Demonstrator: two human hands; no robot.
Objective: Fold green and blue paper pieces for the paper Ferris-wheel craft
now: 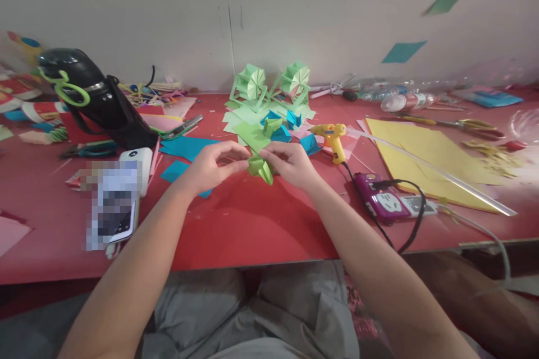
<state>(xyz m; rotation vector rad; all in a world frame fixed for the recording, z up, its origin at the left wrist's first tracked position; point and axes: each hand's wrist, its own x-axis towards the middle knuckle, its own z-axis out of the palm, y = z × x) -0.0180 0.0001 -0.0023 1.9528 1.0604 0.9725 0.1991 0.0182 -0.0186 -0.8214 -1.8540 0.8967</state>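
Observation:
My left hand and my right hand meet over the middle of the red table. Both pinch a small folded light-green paper piece between thumb and fingers, just above the tabletop. Behind my hands lie loose green sheets and small folded blue and green paper pieces. Two finished green paper wheel models stand upright near the wall.
A yellow glue gun and a purple power strip with black cable lie right of my hands. A yellow paper sheet, scissors, a phone, blue paper and a black helmet surround them.

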